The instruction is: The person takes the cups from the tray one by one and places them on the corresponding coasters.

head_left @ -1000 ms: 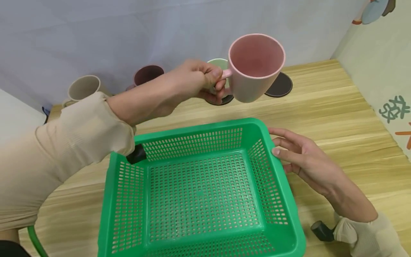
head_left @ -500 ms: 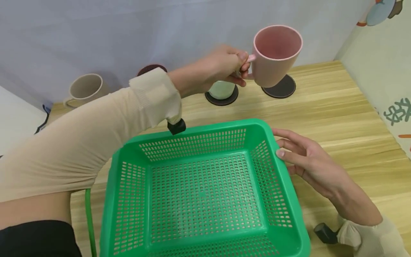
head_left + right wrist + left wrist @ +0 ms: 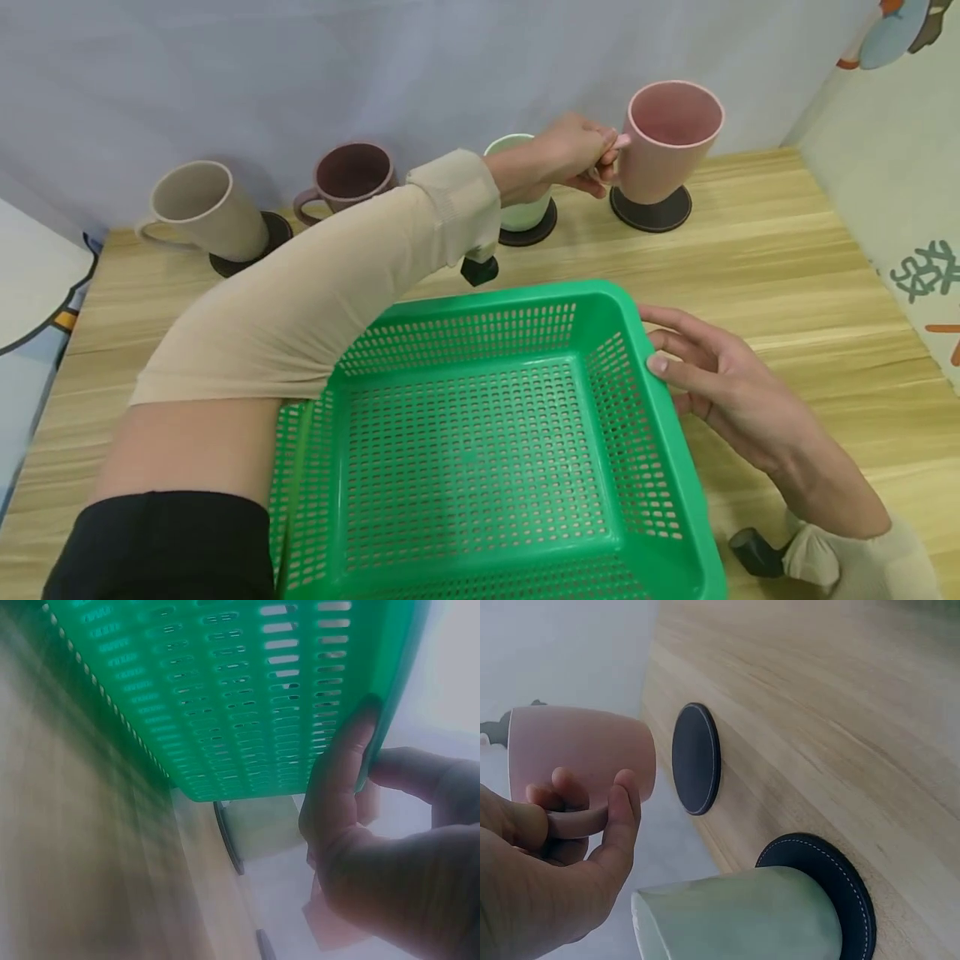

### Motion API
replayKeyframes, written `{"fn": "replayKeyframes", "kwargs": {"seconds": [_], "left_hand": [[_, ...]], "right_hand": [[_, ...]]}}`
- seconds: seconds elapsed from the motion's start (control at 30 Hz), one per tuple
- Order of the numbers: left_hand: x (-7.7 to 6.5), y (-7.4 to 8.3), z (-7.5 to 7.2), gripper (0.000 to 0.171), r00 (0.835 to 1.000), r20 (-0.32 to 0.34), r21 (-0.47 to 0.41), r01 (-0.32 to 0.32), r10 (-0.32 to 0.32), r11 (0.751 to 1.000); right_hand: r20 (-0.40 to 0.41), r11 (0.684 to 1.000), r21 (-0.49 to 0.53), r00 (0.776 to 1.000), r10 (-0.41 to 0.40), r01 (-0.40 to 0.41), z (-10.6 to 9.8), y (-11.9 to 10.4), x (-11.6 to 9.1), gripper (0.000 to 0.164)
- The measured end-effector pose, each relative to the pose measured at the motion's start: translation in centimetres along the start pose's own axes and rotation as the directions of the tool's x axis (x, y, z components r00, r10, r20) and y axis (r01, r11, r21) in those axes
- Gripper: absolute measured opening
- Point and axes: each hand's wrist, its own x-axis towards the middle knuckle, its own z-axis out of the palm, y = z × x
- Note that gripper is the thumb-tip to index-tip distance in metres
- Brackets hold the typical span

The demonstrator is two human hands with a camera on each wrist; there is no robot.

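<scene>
My left hand (image 3: 581, 154) grips the pink mug (image 3: 671, 146) by its handle. The mug is upright over the rightmost dark round coaster (image 3: 651, 210). In the left wrist view a gap shows between the mug's base and that coaster (image 3: 695, 757). Close by my left wrist stands a pale green mug (image 3: 525, 215) on its own coaster (image 3: 536, 237), partly hidden by the forearm. My right hand (image 3: 731, 383) holds the right rim of a green plastic basket (image 3: 600, 292), thumb on the rim and fingers on the outside. The basket holds nothing.
At the back left, a beige mug (image 3: 217, 221) stands on a coaster (image 3: 277, 227), with a dark maroon mug (image 3: 352, 179) right of it, partly behind my left sleeve. The wooden table (image 3: 780, 250) meets a grey cloth backdrop (image 3: 300, 67) behind and a decorated panel (image 3: 900, 167) at right.
My left hand has carried the pink mug to the right, then lowered it over the rightmost coaster. My right hand keeps its hold on the basket rim.
</scene>
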Motion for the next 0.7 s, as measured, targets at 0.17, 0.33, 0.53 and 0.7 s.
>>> {"fn": "replayKeyframes", "kwargs": {"seconds": [0.17,0.33,0.53,0.7], "left_hand": [[1.3,0.0,0.1,0.040,1.000,-0.007,0.004,-0.003,0.003,1.000],[2.6,0.3,1.1,0.039,0.999,0.013,-0.024,0.035,-0.034,0.999],[4.1,0.6,1.9,0.038,0.997,0.027,-0.013,0.071,-0.071,0.997],[4.6,0.5,2.4,0.039,0.995,0.031,-0.017,0.094,-0.093,0.995]], "right_hand": [[0.005,1.000,-0.005,1.000,-0.007,0.007,0.0,-0.1,-0.2,0.053],[-0.007,1.000,-0.012,1.000,0.007,-0.007,-0.3,-0.2,-0.7,0.053],[-0.016,1.000,-0.001,1.000,0.021,-0.021,-0.5,-0.3,-1.4,0.054],[-0.005,1.000,-0.003,1.000,0.021,-0.021,-0.5,-0.3,-1.8,0.054]]}}
